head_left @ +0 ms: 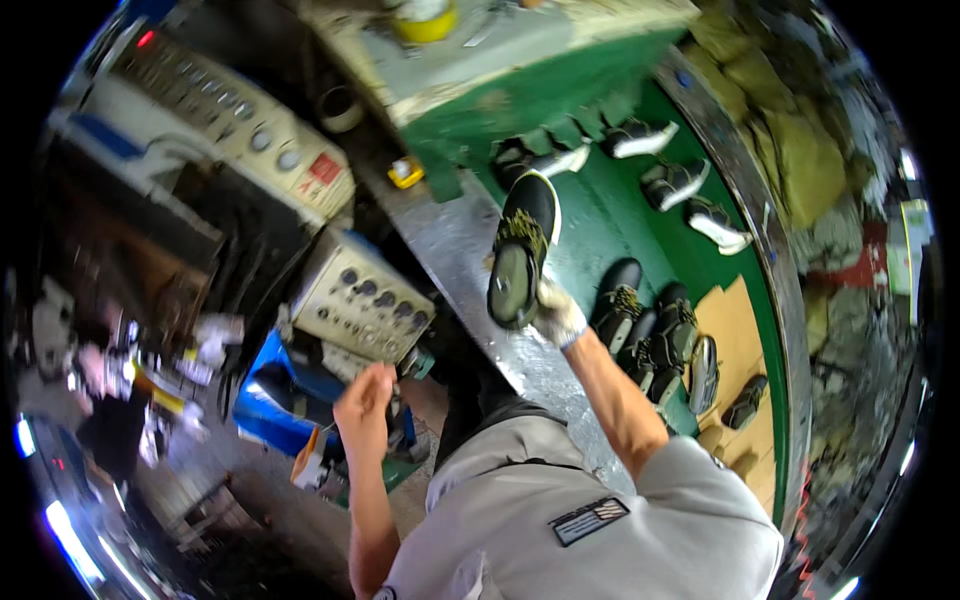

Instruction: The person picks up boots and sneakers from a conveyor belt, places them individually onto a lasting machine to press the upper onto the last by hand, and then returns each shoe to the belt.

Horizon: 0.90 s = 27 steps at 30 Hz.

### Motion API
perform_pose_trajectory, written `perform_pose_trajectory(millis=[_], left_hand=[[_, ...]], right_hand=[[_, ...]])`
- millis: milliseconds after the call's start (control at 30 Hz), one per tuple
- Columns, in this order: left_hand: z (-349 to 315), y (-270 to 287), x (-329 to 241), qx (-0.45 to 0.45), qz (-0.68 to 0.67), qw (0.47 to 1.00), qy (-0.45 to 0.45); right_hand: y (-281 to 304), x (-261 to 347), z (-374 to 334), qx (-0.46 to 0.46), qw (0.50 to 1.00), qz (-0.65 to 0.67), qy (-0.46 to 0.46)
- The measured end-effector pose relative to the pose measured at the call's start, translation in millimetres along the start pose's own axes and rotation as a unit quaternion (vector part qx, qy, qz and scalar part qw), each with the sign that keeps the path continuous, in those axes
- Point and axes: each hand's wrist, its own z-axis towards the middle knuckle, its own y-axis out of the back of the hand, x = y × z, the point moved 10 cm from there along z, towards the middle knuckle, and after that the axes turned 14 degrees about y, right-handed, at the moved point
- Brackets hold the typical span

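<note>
A dark shoe (522, 215) with a pale sole edge and yellow-green laces is held up in front of me. My right hand (560, 314), in a whitish glove, is closed on the heel end, and the shoe's opening faces me. My left hand (364, 405) is bare and raised beside the control box (365, 300), fingers curled together. Whether anything is in those fingers is hidden. Right of the held shoe, several dark laced shoes (620, 288) stand close together on the green bench (590, 225). Farther back lie several shoes with white soles (640, 140).
Cardboard (733, 315) lies on the bench's right part, inside a raised rim (783, 300). A green block-like stand (530, 95) rises at the far side. Left are a larger control panel (245, 115) and a blue bin (262, 395). A small yellow object (405, 174) sits near the metal edge.
</note>
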Motion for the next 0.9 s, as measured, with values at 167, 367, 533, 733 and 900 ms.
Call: perform_pose_trajectory(millis=[167,367,533,733,900], left_hand=[[25.6,56.9,-61.6,0.010,-0.139,0.987,-0.084],[28.0,178.5,-31.5,-0.053,-0.198,0.979,0.009],[10.6,268.6,17.8,-0.138,-0.315,0.939,-0.021],[-1.3,331.2,31.6,-0.196,-0.401,0.888,-0.113],[6.4,355.4,20.4,-0.221,-0.429,0.854,-0.194]], right_hand=[[-134.5,-122.6,-36.4,-0.007,0.983,0.158,-0.094],[-254.4,-222.4,-53.6,0.093,0.972,-0.050,-0.212],[-279.8,-311.6,-51.5,0.137,0.948,-0.128,-0.259],[-337.8,-364.5,-36.5,0.206,0.937,-0.204,-0.195],[-376.1,-383.9,-16.7,0.202,0.937,-0.253,-0.134]])
